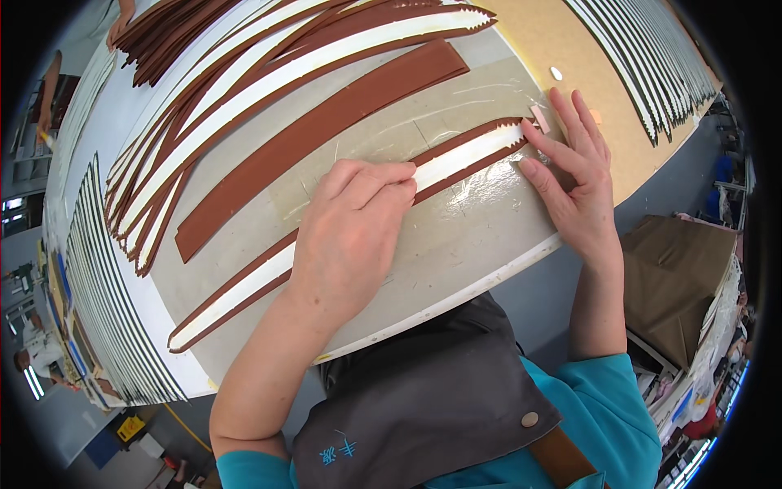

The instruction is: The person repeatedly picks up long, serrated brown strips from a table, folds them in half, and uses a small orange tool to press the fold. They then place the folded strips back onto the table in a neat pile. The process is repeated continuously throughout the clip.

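While flat, hands [350, 236] on strip [464, 155]

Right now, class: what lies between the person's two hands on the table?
In the head view, the left hand and right hand are bridged by the brown-edged white strip.

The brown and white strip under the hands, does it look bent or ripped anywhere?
No rip shows. The strip lies flat on the work mat, left hand pressing its middle, right hand at its end. Part of it is hidden under the left hand.
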`<state>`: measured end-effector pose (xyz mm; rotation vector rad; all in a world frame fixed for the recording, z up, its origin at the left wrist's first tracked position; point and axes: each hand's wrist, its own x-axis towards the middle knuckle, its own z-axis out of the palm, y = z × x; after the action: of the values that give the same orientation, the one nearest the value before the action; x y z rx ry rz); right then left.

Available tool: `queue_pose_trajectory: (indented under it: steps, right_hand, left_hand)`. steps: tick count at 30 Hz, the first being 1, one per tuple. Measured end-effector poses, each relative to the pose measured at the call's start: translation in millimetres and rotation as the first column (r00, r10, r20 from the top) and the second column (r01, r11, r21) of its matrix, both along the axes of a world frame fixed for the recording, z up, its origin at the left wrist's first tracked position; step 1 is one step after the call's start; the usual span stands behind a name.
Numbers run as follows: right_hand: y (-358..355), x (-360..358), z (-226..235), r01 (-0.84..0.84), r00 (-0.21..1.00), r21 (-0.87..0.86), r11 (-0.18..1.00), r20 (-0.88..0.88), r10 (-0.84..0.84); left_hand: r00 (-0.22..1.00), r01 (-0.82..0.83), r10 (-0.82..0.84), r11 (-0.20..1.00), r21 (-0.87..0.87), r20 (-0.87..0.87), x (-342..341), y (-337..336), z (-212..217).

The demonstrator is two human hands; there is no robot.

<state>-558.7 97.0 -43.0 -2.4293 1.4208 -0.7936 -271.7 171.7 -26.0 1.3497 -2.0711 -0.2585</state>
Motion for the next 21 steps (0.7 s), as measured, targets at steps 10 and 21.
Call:
queue_pose_trajectory:
  steps: [10,21]
  right_hand:
    - [1,2,3,0.010,1.000,-0.004,1.000,0.010,-0.010]
    - [2,0,3,0.025,1.000,0.012,1.000,0.012,-0.025]
  left_hand:
    - [0.985,-0.060,0.065,0.997,-0.041,0.159,-10,6,0]
    - [0.992,-0.038,0.035,0.999,0.021,0.125,-13,6,2]
